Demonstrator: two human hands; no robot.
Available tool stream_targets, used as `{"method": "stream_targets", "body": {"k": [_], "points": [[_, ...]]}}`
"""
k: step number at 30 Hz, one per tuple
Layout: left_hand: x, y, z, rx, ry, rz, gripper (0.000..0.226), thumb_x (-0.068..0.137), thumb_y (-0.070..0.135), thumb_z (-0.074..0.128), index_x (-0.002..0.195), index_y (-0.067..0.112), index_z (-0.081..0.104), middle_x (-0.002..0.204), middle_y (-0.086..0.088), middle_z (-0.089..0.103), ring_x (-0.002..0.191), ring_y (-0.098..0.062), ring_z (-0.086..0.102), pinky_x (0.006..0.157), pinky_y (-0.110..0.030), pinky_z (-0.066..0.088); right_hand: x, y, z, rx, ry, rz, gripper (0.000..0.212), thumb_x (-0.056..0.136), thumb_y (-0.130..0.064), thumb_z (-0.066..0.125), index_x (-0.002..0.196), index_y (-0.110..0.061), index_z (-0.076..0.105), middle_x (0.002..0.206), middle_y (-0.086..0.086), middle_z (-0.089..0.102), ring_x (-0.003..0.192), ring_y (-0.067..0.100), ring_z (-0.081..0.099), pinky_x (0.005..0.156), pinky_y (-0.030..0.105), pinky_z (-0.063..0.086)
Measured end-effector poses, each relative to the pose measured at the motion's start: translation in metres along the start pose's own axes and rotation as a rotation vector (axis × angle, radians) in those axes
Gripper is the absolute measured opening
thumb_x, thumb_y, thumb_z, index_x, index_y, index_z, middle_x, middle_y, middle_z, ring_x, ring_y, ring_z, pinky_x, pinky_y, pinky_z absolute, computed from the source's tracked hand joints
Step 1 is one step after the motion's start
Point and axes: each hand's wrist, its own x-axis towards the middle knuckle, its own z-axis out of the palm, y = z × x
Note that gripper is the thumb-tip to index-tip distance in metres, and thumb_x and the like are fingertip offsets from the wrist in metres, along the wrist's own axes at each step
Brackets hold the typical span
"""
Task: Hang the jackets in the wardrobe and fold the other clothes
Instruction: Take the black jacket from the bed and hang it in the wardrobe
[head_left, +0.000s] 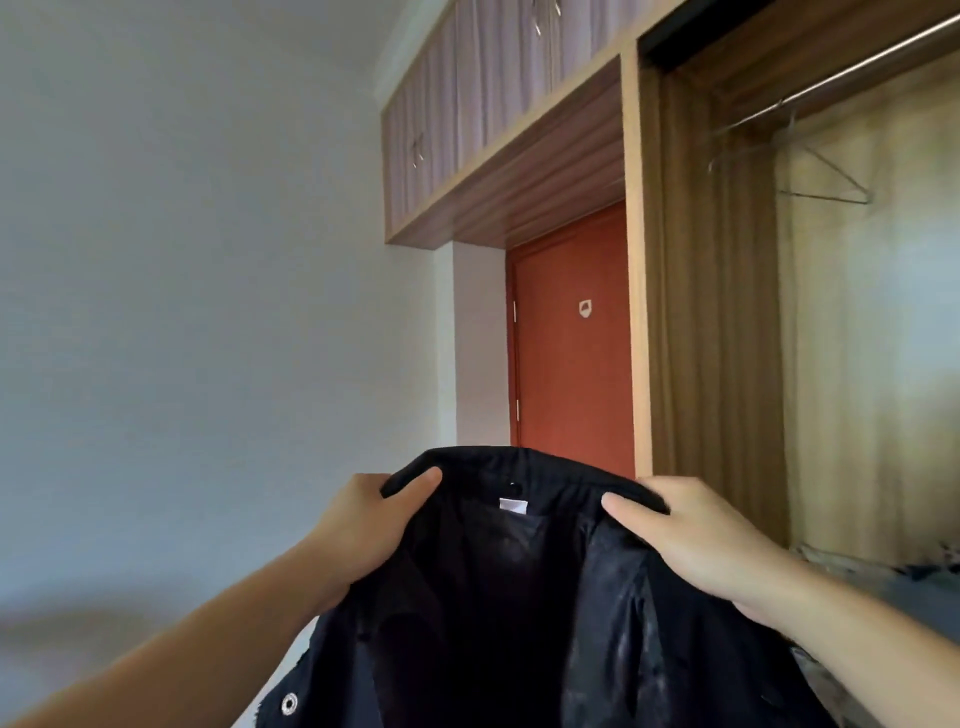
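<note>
A black jacket (519, 597) hangs in front of me, lining side toward me, with a small white label under the collar. My left hand (358, 530) grips the collar's left end, thumb on top. My right hand (691, 540) grips the right end the same way. The open wardrobe (857, 338) stands at the right. Its metal rail (852, 65) runs across the top. An empty wire hanger (826, 174) hangs from that rail, above and right of the jacket.
A red-brown door (571, 338) is straight ahead behind the jacket. Overhead cupboards (488, 114) run above it. A plain white wall (208, 286) fills the left. Patterned fabric (924, 566) lies low inside the wardrobe at the right edge.
</note>
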Motion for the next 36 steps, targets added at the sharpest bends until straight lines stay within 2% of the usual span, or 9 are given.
{"method": "stream_targets", "body": {"k": [5, 11, 14, 17, 21, 25, 31, 34, 36], "points": [[0.065, 0.006, 0.058, -0.07, -0.101, 0.085, 0.056, 0.086, 0.059, 0.058, 0.078, 0.005, 0.07, 0.068, -0.007, 0.07, 0.061, -0.017, 0.069, 0.056, -0.024, 0.053, 0.015, 0.032, -0.032, -0.017, 0.159, 0.069, 0.043, 0.094, -0.049, 0.05, 0.069, -0.015, 0.058, 0.064, -0.006, 0.056, 0.058, 0.007, 0.053, 0.063, 0.027, 0.038], [0.153, 0.0, 0.122, -0.106, -0.191, 0.294, 0.054, 0.087, 0.057, 0.057, 0.063, 0.009, 0.051, 0.055, 0.005, 0.049, 0.05, -0.009, 0.05, 0.055, -0.025, 0.04, 0.033, 0.044, -0.058, -0.268, 0.308, 0.069, 0.041, 0.095, -0.048, 0.046, 0.083, -0.015, 0.066, 0.085, 0.009, 0.068, 0.084, 0.026, 0.064, 0.071, 0.035, 0.048], [0.192, 0.004, 0.152, -0.13, -0.258, 0.441, 0.05, 0.087, 0.055, 0.058, 0.058, 0.018, 0.042, 0.053, 0.01, 0.041, 0.05, -0.006, 0.041, 0.053, -0.022, 0.034, 0.047, 0.039, -0.07, -0.338, 0.429, 0.087, 0.037, 0.095, -0.046, 0.048, 0.083, -0.018, 0.071, 0.084, 0.004, 0.071, 0.081, 0.019, 0.067, 0.081, 0.042, 0.051], [0.22, 0.014, 0.186, -0.185, -0.343, 0.531, 0.046, 0.086, 0.053, 0.061, 0.059, 0.018, 0.05, 0.056, 0.011, 0.045, 0.053, -0.002, 0.041, 0.053, -0.018, 0.032, 0.058, 0.044, -0.083, -0.368, 0.584, 0.116, 0.028, 0.094, -0.04, 0.054, 0.079, -0.027, 0.074, 0.081, -0.009, 0.072, 0.078, 0.002, 0.066, 0.079, 0.031, 0.053], [0.236, 0.033, 0.238, -0.291, -0.498, 0.478, 0.049, 0.086, 0.055, 0.062, 0.078, 0.007, 0.07, 0.066, 0.009, 0.061, 0.064, -0.003, 0.056, 0.069, -0.023, 0.04, 0.07, 0.059, -0.107, -0.332, 0.716, 0.193, 0.026, 0.093, -0.027, 0.061, 0.073, -0.026, 0.076, 0.077, -0.007, 0.074, 0.075, 0.003, 0.068, 0.074, 0.022, 0.052], [0.249, 0.063, 0.28, -0.373, -0.584, 0.482, 0.042, 0.088, 0.047, 0.063, 0.068, 0.012, 0.069, 0.062, 0.007, 0.061, 0.063, -0.004, 0.059, 0.068, -0.02, 0.041, 0.091, 0.077, -0.137, -0.308, 0.737, 0.245, 0.029, 0.096, -0.029, 0.056, 0.078, -0.017, 0.076, 0.079, -0.003, 0.075, 0.08, 0.01, 0.07, 0.085, 0.034, 0.053], [0.27, 0.113, 0.349, -0.468, -0.625, 0.581, 0.04, 0.091, 0.041, 0.061, 0.073, 0.006, 0.07, 0.063, 0.009, 0.061, 0.06, -0.001, 0.056, 0.058, -0.013, 0.04, 0.155, 0.112, -0.178, -0.334, 0.683, 0.15, 0.04, 0.099, -0.04, 0.043, 0.081, -0.014, 0.067, 0.08, 0.001, 0.072, 0.075, 0.014, 0.068, 0.073, 0.026, 0.053], [0.282, 0.142, 0.382, -0.508, -0.618, 0.693, 0.043, 0.092, 0.042, 0.058, 0.079, 0.002, 0.066, 0.065, 0.008, 0.058, 0.063, -0.005, 0.054, 0.062, -0.018, 0.04, 0.195, 0.126, -0.2, -0.364, 0.689, 0.027, 0.042, 0.099, -0.041, 0.039, 0.062, -0.028, 0.055, 0.059, -0.012, 0.057, 0.055, 0.0, 0.053, 0.054, 0.011, 0.041], [0.292, 0.161, 0.399, -0.493, -0.599, 0.761, 0.043, 0.092, 0.044, 0.057, 0.073, 0.006, 0.063, 0.065, 0.008, 0.057, 0.063, -0.007, 0.052, 0.064, -0.022, 0.04, 0.222, 0.133, -0.216, -0.388, 0.696, -0.036, 0.044, 0.099, -0.039, 0.04, 0.059, -0.027, 0.051, 0.055, -0.013, 0.052, 0.051, 0.0, 0.048, 0.05, 0.011, 0.038]]}}
